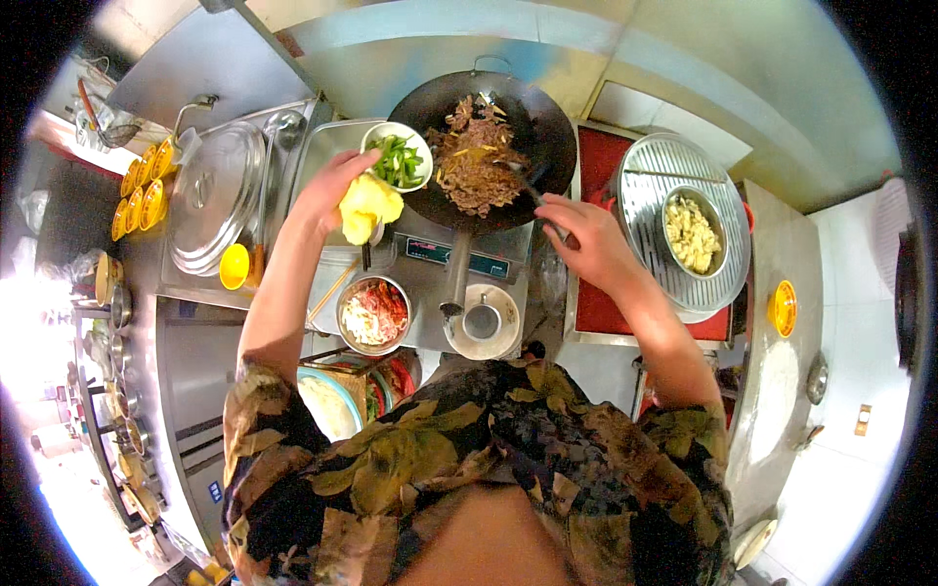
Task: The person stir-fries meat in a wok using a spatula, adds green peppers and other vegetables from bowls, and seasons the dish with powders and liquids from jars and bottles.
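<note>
My left hand (334, 186) grips a white bowl (426, 143) by its left rim, with a yellow cloth (369, 207) bunched under the same hand. Sliced green peppers (396, 161) lie in the bowl, which is tilted over the left edge of a dark wok (554, 137). Browned, shredded meat (479, 166) with pale strips fills the middle of the wok. Closed around the handle of a metal cooking utensil (533, 192), my right hand (582, 234) is at the wok's right side. The utensil's head reaches the meat, and its shape is hard to make out.
The wok's handle (458, 273) points toward me over the cooker panel (489, 264). Nearer stand a bowl of sliced raw food (374, 314) and a pale round pot (503, 332). At right, a steamer lid (640, 210) bears a bowl of yellowish pieces (692, 234). Yellow cups (151, 203) stand left.
</note>
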### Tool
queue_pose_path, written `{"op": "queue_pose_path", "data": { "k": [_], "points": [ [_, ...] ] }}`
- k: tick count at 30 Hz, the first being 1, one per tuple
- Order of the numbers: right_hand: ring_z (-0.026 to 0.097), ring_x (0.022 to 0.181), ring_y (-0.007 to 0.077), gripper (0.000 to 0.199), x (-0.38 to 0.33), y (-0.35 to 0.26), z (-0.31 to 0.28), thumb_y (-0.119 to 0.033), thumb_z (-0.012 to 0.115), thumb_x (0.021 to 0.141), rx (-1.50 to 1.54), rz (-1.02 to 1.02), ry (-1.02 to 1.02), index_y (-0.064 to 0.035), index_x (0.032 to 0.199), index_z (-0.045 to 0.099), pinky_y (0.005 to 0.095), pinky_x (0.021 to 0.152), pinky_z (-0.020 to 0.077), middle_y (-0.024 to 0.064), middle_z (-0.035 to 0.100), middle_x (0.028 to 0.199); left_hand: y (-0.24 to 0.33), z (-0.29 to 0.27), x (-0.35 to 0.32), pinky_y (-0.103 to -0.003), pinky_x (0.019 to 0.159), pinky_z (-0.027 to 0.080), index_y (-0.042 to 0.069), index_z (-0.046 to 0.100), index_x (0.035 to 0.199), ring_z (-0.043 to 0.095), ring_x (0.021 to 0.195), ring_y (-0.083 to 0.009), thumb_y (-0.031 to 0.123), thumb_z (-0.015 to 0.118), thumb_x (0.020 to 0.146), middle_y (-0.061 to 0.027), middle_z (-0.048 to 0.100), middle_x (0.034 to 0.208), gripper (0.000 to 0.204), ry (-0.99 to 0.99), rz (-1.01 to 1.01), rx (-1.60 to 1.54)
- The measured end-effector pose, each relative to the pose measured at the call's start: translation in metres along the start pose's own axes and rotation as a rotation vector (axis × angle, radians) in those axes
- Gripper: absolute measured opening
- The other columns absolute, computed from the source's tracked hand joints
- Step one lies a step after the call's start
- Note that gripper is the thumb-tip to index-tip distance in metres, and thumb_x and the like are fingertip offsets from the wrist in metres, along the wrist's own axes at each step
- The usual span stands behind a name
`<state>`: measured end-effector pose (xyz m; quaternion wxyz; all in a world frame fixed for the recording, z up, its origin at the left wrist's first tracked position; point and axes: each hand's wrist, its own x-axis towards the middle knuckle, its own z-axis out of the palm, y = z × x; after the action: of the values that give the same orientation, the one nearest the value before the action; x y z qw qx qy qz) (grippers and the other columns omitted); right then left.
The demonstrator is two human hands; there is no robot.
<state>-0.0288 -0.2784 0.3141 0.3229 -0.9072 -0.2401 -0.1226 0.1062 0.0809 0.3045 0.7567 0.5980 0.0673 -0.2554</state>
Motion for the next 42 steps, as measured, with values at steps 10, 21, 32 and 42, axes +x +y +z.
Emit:
{"op": "queue_pose_path", "data": {
  "k": [10, 21, 32, 42],
  "points": [
    [0.065, 0.109, 0.0290, 0.025, -0.039, 0.001, 0.018, -0.001, 0.067, 0.081, 0.340, 0.355, 0.516, -0.0031, 0.107, 0.066, 0.0341, 0.094, 0.0499, 0.0160, 0.068, 0.114, -0.016, 0.095, 0.118, -0.046, 0.089, 0.051, 0.006, 0.045, 0.133, 0.061, 0.102, -0.0422, 0.036, 0.080, 0.072, -0.0270, 0.044, 0.128, 0.076, 0.249, 0.357, 1.582],
    [0.065, 0.108, 0.0296, 0.025, -0.057, 0.008, 0.015, 0.000, 0.067, 0.081, 0.314, 0.374, 0.526, -0.0034, 0.106, 0.067, 0.0338, 0.091, 0.0513, 0.0160, 0.067, 0.116, -0.029, 0.110, 0.123, -0.046, 0.073, 0.056, 0.009, 0.042, 0.134, 0.064, 0.087, -0.0427, 0.023, 0.079, 0.072, -0.0261, 0.048, 0.120, 0.074, 0.225, 0.691, 1.849],
    [0.065, 0.108, 0.0246, 0.021, -0.049, 0.033, 0.018, -0.002, 0.067, 0.084, 0.489, 0.422, 0.525, -0.0018, 0.105, 0.067, 0.0333, 0.095, 0.0482, 0.0148, 0.068, 0.113, 0.004, 0.058, 0.077, -0.037, 0.073, 0.058, 0.003, 0.049, 0.126, 0.067, 0.089, -0.0243, 0.019, 0.071, 0.085, -0.0114, 0.066, 0.103, 0.050, -0.118, 0.136, 0.026],
    [0.065, 0.093, 0.0155, 0.019, -0.046, 0.060, -0.012, 0.003, 0.060, 0.091, 0.459, 0.260, 0.494, 0.0039, 0.109, 0.065, 0.0277, 0.079, 0.0550, 0.0164, 0.064, 0.121, -0.004, 0.088, 0.023, -0.036, 0.090, 0.049, -0.005, 0.052, 0.123, 0.061, 0.102, -0.0261, 0.026, 0.073, 0.080, -0.0204, 0.063, 0.112, 0.057, 0.475, 0.445, 0.732]
  ]
}}
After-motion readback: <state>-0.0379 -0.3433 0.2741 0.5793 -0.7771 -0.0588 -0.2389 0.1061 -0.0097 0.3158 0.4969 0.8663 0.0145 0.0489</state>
